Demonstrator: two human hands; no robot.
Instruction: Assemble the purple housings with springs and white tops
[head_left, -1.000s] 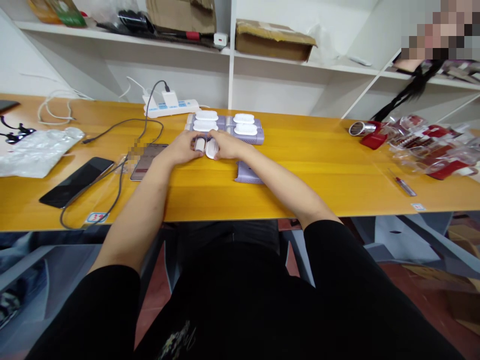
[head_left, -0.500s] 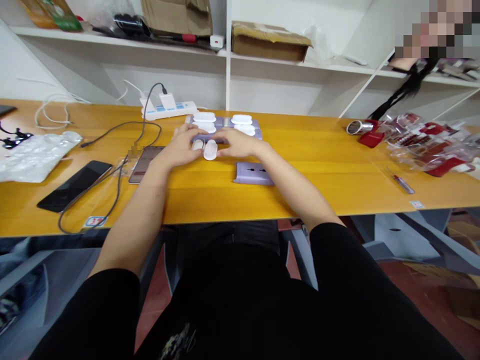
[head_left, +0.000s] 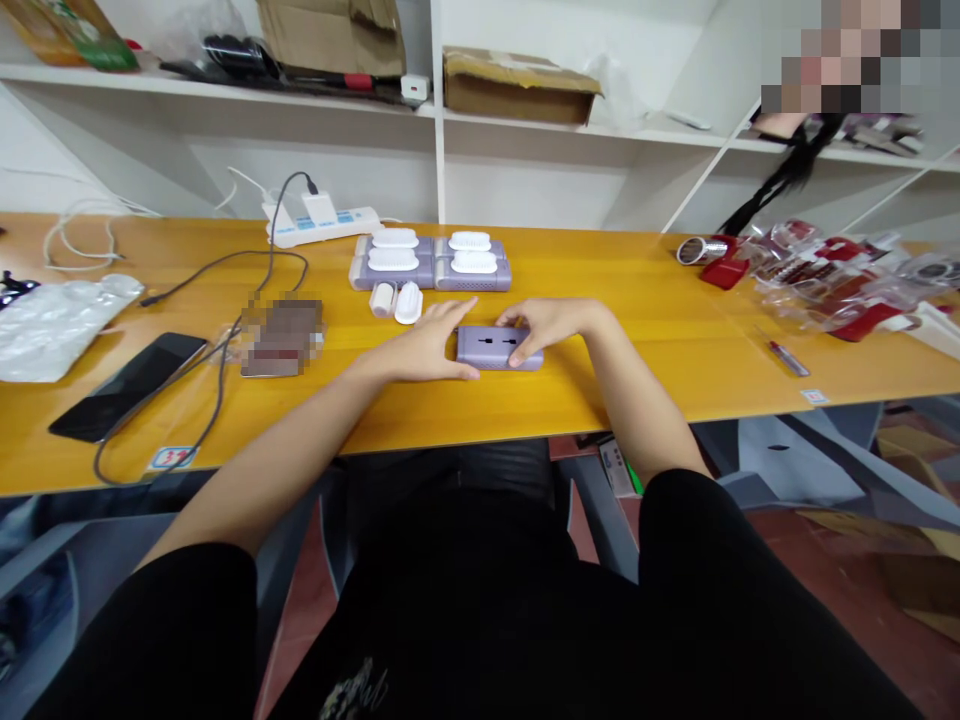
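A lilac rectangular case [head_left: 486, 347] with two small black marks on its upper face lies on the table in front of me. My right hand [head_left: 551, 325] grips its right end, the thumb over the near side and the fingers behind. Around the left end, my left hand [head_left: 431, 345] is spread, thumb and fingers apart; whether it touches the case I cannot tell. Farther back, more lilac cases [head_left: 472, 280] stand in two groups with white bristled brush heads [head_left: 394, 260] on top. Between them and my left hand lie a small white oval piece [head_left: 409, 303] and a lilac-and-white piece [head_left: 382, 299].
To the left are a black phone [head_left: 127, 388], a dark cable [head_left: 217, 400] and a white plastic bag [head_left: 67, 325]. A power strip [head_left: 326, 227] stands by the shelf. Red and clear plastic-wrapped items [head_left: 832, 270] and a small tube [head_left: 789, 358] lie at right. A person is partly visible upper right.
Both hands have left the small white pieces and come nearer and to the right, to the lilac case. My right hand has taken hold of it. The view has shifted slightly.
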